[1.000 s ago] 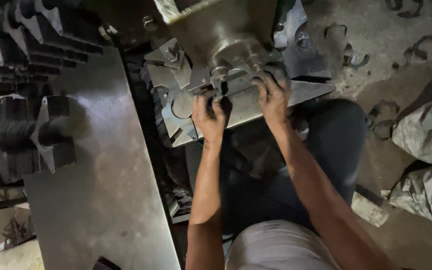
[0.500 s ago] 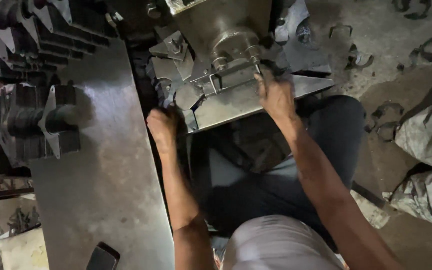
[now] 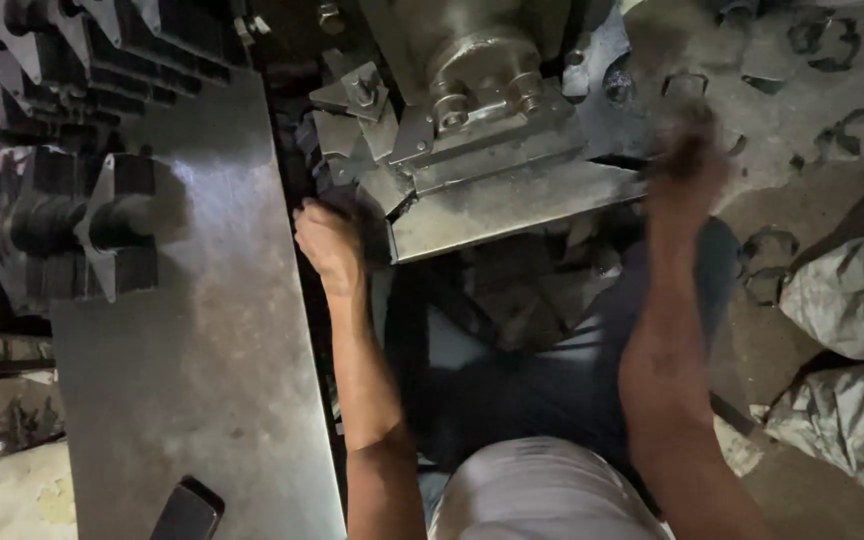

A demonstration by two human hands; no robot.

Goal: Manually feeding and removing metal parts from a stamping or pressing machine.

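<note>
My left hand (image 3: pixel 330 240) is curled in the dark gap between the steel table (image 3: pixel 202 350) and the press machine (image 3: pixel 472 100). It rests against dark metal pieces there, and its fingers are hidden in shadow. My right hand (image 3: pixel 687 165) is a motion blur off the right end of the machine's base plate (image 3: pixel 512 205), above the floor. Whether it holds anything is lost in the blur. The die area with its bolts (image 3: pixel 482 90) has no hand on it.
Stacks of dark stamped metal parts (image 3: pixel 82 225) sit on the table's far left and along its top (image 3: pixel 102 40). Curved scrap pieces (image 3: pixel 832 130) litter the floor at right. Grey sacks (image 3: pixel 847 300) lie at right. A dark flat object (image 3: pixel 187 510) lies near the table's front edge.
Both hands left the die. My left hand dropped left into the gap beside the table. My right hand swung off the machine to the right and is now blurred.
</note>
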